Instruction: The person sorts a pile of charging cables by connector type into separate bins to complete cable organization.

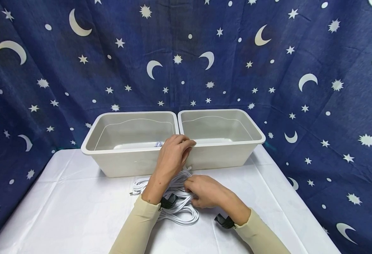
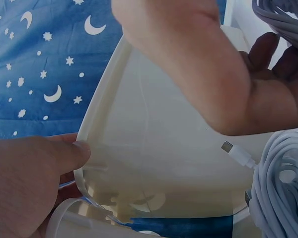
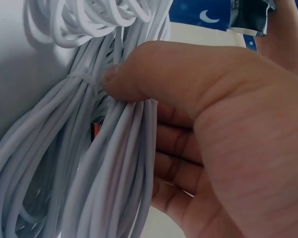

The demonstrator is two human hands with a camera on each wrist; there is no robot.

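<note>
My left hand (image 1: 173, 155) grips the front rim of the right-hand pale bin (image 1: 224, 155) near its left corner. In the left wrist view its thumb lies on the wall, with fingers on the rim's other side. Lower down, my right hand (image 1: 208, 192) pinches a tied bundle of white cable (image 3: 119, 168) between thumb and fingers. More coiled white cables (image 1: 182, 215) lie on the table in front of the bins, partly hidden by my left forearm. A small metal-tipped plug (image 2: 238, 154) sticks out from one coil.
The left-hand bin (image 1: 125, 163) stands beside the other, with a small coiled item (image 1: 158, 144) on its floor. A white cloth covers the table (image 1: 78, 208). Behind it hangs a blue curtain (image 1: 173, 84) with moons and stars.
</note>
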